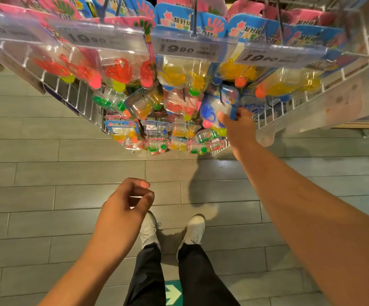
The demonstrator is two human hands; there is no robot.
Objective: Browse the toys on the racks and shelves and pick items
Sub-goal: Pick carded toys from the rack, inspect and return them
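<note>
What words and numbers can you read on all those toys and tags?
"19.90": middle price tag on the rack.
"19.90": right price tag.
"19.00" or "19.90": left price tag, last digits blurred.
"超好玩": blue toy card above the middle tag.
"超好玩": blue card farther right.
White arrow, no words: green floor sign.
Smaller print on tags and packs: too blurred to read.

Toy packs (180, 69) hang on wire rack (84, 102), seemingly rows deep
</note>
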